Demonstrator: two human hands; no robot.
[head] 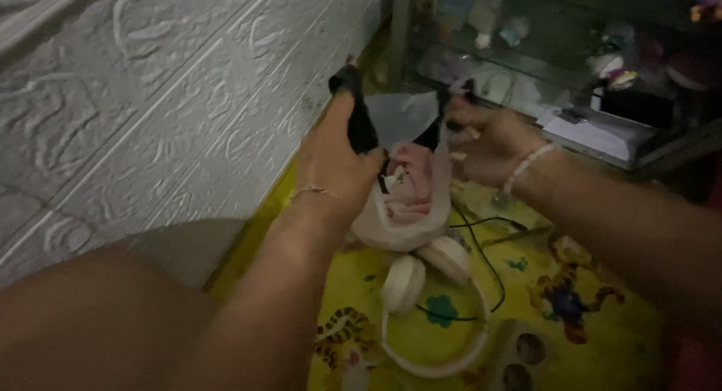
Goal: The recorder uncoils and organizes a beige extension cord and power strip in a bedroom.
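A white wall (150,98) of embossed brick-pattern panels fills the space left of the bag. Below the bag lies a yellow mat (602,338) printed with cartoon animals, its surface smooth and slightly glossy. To the right of the bag and above it stands a glass shelf (526,68) holding small blurred items, with a flat dark box and white paper at its lower edge.

The bag (406,210) is a thin, translucent white plastic one, soft and crumpled, held just above the mat at the middle of the view. Its long axis runs up and down: the mouth points up and away from the camera, the rounded bottom hangs toward the mat. Pink cloth (417,184) shows inside it. Two black strips line the mouth, one at each side.

The left hand (338,162) sits at the bag's left side, fingers (352,86) clenched on the left black strip. The right hand (492,143), with a pale bead bracelet (526,168) at the wrist, sits at the bag's right side, fingers pinching the right strip; together they pull the mouth wide.

Directly below the bag lie cream headphones (432,316), round padded cups nearest the bag, the band curving toward the camera. A thin black cable (492,274) loops right of the cups.
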